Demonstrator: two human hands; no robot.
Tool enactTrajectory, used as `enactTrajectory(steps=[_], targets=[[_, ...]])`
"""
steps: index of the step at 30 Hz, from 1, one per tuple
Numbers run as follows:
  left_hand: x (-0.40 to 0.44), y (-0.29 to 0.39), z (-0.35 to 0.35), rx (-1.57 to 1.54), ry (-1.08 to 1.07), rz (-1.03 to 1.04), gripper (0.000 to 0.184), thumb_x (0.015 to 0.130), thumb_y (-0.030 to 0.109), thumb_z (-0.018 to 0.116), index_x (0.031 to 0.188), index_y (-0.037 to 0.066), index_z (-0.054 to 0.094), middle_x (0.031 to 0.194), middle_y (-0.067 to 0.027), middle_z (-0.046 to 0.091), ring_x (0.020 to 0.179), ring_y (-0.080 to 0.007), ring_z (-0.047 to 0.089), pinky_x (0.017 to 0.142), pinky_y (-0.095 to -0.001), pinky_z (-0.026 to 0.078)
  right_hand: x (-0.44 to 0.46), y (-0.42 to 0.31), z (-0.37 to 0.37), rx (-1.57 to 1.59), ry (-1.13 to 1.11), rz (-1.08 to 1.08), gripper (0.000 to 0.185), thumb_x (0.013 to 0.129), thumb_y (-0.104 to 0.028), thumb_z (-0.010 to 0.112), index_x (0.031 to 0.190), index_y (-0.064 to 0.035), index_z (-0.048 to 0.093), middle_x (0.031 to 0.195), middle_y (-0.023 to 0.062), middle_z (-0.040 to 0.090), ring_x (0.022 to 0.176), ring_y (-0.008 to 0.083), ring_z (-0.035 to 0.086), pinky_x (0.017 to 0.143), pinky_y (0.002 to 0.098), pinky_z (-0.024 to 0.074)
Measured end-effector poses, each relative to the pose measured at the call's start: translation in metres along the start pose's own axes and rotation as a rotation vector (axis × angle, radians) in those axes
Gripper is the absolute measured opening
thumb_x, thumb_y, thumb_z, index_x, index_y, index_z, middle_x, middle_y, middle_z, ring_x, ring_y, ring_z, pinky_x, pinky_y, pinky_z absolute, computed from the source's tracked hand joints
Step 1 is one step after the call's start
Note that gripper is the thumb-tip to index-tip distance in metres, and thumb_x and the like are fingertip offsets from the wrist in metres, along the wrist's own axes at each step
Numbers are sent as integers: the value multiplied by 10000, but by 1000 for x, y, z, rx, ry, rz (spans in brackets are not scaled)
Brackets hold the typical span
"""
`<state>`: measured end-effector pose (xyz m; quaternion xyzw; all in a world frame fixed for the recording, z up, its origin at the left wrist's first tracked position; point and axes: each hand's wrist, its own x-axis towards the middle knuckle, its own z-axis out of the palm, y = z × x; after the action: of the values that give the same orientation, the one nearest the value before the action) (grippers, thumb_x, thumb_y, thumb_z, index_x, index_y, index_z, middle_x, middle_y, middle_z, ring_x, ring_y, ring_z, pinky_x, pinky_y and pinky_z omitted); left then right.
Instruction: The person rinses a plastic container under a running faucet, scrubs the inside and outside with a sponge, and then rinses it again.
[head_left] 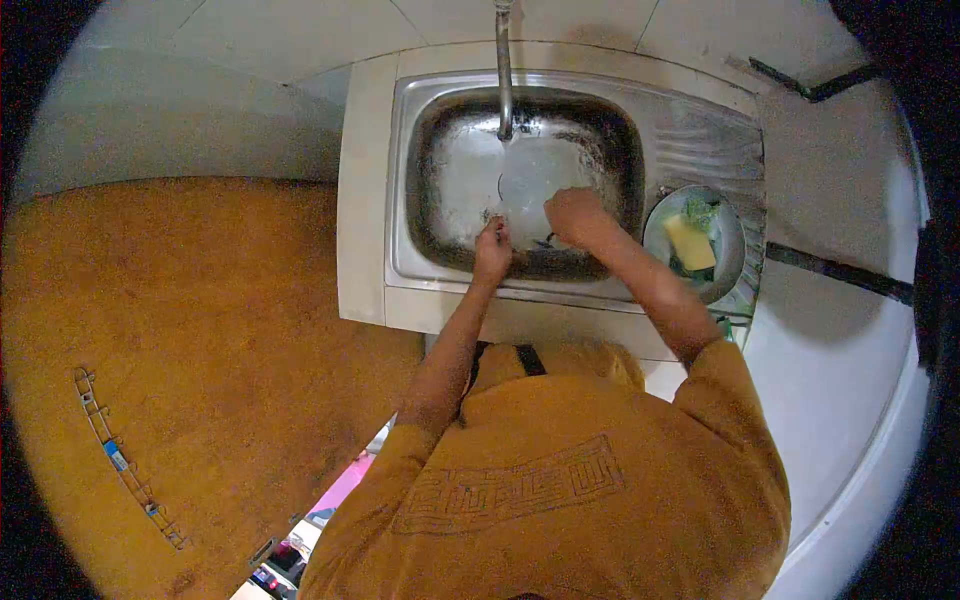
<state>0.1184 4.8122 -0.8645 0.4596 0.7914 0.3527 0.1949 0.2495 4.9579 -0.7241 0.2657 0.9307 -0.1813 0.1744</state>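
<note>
Both my hands are over the metal sink basin (455,165). My left hand (493,252) is low and left of its middle, fingers curled together; anything in them is too small to make out. My right hand (582,217) is closed in a fist on the right side of the basin, and what it grips is hidden. Beside its lower edge shows a small dark object (543,243) of unclear kind. A thin curved dark line, perhaps a rim, shows on the basin floor between the hands. The faucet (505,100) hangs above, its spout pointing down into the basin.
On the ridged drainboard (705,135) to the right stands a round bowl (735,250) with a yellow sponge (690,245) and a green scrubber (702,212). A wall hook rack (116,456) is at the lower left. Tiled counter edging (362,210) surrounds the sink.
</note>
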Motion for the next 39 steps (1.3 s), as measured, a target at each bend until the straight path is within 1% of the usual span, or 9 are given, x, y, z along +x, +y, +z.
enactTrajectory(steps=[9,12,15,18,20,28,30,35,39], targets=[[43,-76,-107,-444,-222,-441,175,880,81,506,1036,11,547,863,-174,626,762,-280,647,645,-378,517,118,-102,-38,-244,-191,-282,154,709,-105,613,801,1,676,832,192,662,795,332,655,660,428,532],[50,-140,-113,-242,-131,-231,182,882,116,528,1031,12,548,835,-168,622,733,-284,643,614,-374,512,146,-115,-26,-183,-150,-333,170,736,-134,599,803,7,665,816,201,655,787,364,645,675,441,527],[54,-127,-146,-287,-186,-422,216,873,129,549,1053,11,535,878,-170,612,785,-320,623,678,-390,498,157,-124,-14,-4,-14,-201,193,782,-172,572,780,8,642,803,210,645,775,396,629,689,466,514],[49,-140,-148,-12,64,-107,237,868,141,560,1060,7,521,925,-159,594,828,-303,600,727,-369,478,147,-133,-22,106,129,-55,244,821,-208,547,753,17,613,779,242,622,766,410,612,709,487,488],[47,-135,-152,-170,118,-211,251,865,158,570,1058,7,515,941,-150,588,846,-285,593,742,-367,473,145,-133,-16,253,184,121,274,851,-215,518,737,23,591,771,255,604,773,398,609,707,491,466],[38,-46,-174,-752,-66,-390,358,871,319,606,1088,49,515,1019,-94,607,898,-231,584,794,-358,452,85,-143,19,667,471,150,294,902,-237,446,804,0,591,684,199,580,660,345,582,606,432,440],[22,4,-195,-1142,-372,-817,315,903,291,556,1101,47,531,1013,-76,615,876,-195,594,795,-336,473,58,-147,29,790,512,113,292,916,-252,435,838,-13,584,643,158,569,581,297,567,539,402,432],[-25,68,-159,-1180,-398,-724,445,864,460,570,1116,94,546,1060,-48,622,888,-171,580,812,-330,439,-24,-148,90,1276,523,85,290,945,-333,418,970,-62,518,593,1,451,442,83,377,380,275,304],[-58,122,-117,-1000,-387,-661,377,877,414,566,1071,91,569,1014,-51,625,862,-173,586,789,-333,465,-155,-140,35,1476,431,284,316,945,-340,417,970,-40,513,619,20,479,450,103,409,391,277,335]])
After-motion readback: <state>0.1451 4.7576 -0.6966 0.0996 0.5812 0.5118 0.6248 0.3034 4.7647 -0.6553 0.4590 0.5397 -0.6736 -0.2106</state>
